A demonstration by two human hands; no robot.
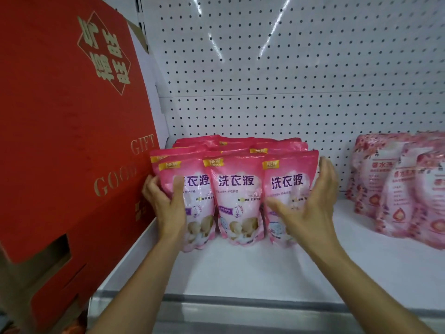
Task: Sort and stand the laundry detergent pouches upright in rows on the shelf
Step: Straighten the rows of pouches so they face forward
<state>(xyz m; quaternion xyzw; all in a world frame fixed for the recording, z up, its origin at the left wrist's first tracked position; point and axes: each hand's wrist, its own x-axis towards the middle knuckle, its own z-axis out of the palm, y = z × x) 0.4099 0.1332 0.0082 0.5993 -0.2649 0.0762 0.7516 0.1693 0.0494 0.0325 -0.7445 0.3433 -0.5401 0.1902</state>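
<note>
Your left hand (166, 203) grips the leftmost front pouch (190, 201); your right hand (310, 203) cups the rightmost pouch (289, 186) with straight fingers, on the white shelf (240, 266), beside a red box (60, 141).

You are working in bright, even light; glare streaks are shining on the pegboard (265, 56) above your fingers (325, 172), which are blurring slightly, and the wide lens is bending the edges.
</note>
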